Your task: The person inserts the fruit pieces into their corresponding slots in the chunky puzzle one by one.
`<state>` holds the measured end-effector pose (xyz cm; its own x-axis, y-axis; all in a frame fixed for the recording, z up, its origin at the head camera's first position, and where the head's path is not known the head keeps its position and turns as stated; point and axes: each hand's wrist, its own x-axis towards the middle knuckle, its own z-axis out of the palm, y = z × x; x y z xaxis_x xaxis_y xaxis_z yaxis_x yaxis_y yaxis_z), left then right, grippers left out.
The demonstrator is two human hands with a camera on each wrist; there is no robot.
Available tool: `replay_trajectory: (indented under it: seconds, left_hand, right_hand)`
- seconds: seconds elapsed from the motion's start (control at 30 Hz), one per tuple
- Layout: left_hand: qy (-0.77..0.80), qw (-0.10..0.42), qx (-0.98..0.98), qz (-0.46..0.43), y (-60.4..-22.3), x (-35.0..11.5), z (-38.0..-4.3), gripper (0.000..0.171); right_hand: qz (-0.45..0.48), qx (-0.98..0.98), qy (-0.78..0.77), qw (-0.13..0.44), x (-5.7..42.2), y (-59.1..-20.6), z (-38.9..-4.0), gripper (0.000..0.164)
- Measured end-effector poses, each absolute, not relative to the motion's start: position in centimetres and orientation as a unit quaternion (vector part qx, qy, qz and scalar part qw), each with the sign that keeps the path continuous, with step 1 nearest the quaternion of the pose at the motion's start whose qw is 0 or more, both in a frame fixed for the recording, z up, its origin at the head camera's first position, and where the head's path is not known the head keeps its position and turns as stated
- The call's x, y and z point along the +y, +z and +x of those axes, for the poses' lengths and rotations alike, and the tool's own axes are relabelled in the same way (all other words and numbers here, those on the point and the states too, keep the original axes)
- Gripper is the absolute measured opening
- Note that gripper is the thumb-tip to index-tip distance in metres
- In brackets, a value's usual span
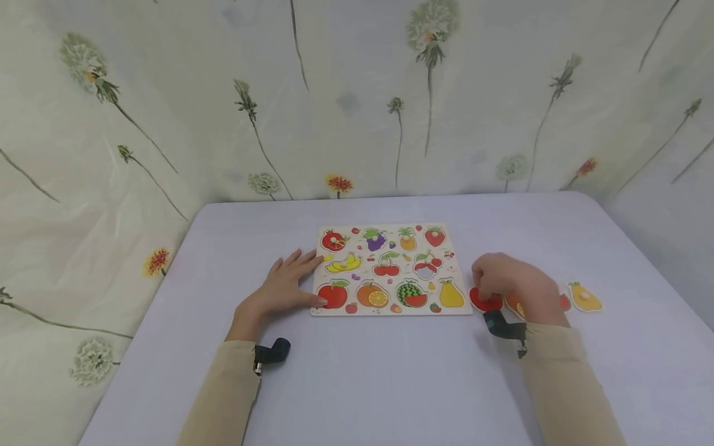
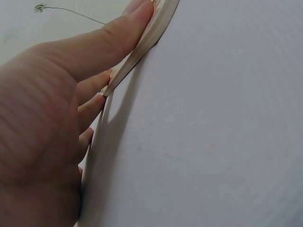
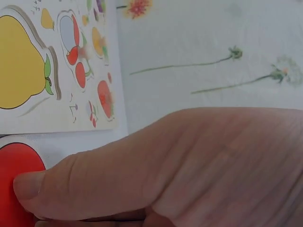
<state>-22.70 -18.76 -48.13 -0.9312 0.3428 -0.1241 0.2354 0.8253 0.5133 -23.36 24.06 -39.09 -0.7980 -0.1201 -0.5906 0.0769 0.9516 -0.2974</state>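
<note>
A wooden fruit puzzle board lies on the table, with rows of fruit pictures such as bananas, cherries, watermelon and a yellow pear. My left hand rests at its left edge, fingers spread, the thumb over the lower left corner beside the red apple. From the left wrist view, that thumb lies on the board's edge. Right of the board, my right hand pinches a red fruit puzzle piece. The right wrist view has the thumb against the red piece; the other fingertips are hidden.
To the right of the red piece lie an orange piece, a red piece mostly hidden behind the right wrist, and a yellow pear piece. A flower-printed cloth hangs behind the white table.
</note>
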Motion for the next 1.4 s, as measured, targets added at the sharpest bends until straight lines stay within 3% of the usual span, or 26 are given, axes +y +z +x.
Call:
replay_trajectory:
  seconds: [0.37, 1.07, 1.4]
  left_hand:
    - [0.269, 0.119, 0.944, 0.153, -47.7, -18.3, -22.4, 0.101]
    - [0.243, 0.154, 0.942, 0.172, -47.8, -19.5, -23.0, 0.11]
    - [0.243, 0.172, 0.936, 0.187, -46.9, -19.7, -22.9, 0.112]
  right_hand:
    - [-0.002, 0.941, -0.152, 0.303, 24.2, -39.7, -23.6, 0.018]
    - [-0.015, 0.946, -0.148, 0.288, 23.8, -39.6, -24.0, 0.024]
    - [-0.035, 0.956, -0.14, 0.256, 22.8, -40.0, -25.0, 0.018]
